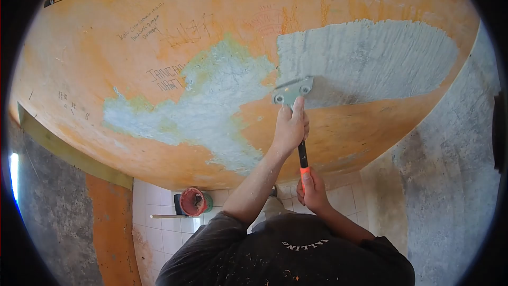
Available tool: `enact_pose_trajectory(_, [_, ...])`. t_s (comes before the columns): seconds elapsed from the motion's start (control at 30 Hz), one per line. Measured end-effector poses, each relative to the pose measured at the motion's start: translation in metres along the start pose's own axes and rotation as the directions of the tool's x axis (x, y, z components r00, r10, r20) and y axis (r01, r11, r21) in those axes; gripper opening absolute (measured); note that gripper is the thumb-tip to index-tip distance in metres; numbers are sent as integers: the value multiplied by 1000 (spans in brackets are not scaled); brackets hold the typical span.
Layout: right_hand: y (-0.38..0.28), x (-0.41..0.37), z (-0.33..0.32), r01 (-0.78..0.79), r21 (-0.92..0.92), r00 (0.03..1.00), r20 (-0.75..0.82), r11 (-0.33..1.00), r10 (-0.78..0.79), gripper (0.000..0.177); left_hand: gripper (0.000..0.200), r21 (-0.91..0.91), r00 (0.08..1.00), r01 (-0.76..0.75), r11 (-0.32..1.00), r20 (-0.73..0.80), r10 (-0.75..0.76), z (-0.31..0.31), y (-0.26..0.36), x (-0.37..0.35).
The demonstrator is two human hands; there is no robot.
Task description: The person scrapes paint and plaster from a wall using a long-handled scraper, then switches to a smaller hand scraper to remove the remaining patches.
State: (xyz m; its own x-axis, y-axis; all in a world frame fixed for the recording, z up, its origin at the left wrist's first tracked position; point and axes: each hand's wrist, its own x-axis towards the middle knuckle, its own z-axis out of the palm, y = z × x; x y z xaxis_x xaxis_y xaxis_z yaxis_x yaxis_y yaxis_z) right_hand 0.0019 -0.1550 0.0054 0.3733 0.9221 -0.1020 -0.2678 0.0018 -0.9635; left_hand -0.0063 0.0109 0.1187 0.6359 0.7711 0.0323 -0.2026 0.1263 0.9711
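A long-handled scraper (292,91) has its wide metal head against the orange painted wall (296,137), at the left end of a bare grey patch (370,63). My left hand (291,124) is wrapped round the upper handle just below the head, with a finger or thumb stretched up toward it. Lower down, my right hand (313,190) is closed round the orange section of the black handle. Another scraped patch (211,95), pale blue-grey with greenish edges, spreads to the left of the scraper head. Dust specks my left forearm.
Below the wall, a reddish bucket (194,201) stands on the white tiled floor (159,233). A tool with a pale stick handle (166,216) lies beside it. Handwriting marks the upper wall. Grey side walls (450,180) flank the space, and an orange strip (114,228) runs down the left one.
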Motion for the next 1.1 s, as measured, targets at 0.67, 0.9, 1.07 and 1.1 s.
enact_pose_trajectory(0.67, [-24,2,12,32,-34,999,6,999,-31,36,55,14,1000,-31,999,7,31,2,25,4])
enact_pose_trajectory(0.9, [-59,3,17,-12,19,1000,-11,1000,12,28,53,40,994,-73,997,78,69,9,57,10])
enact_pose_trajectory(1.07, [-35,-8,15,3,-9,1000,12,1000,-3,37,49,28,998,-48,998,31,47,5,29,2])
enact_pose_trajectory(1.1, [-32,-11,13,-71,16,997,18,997,71,37,49,-18,1000,1,1000,4,-1,4,21,0])
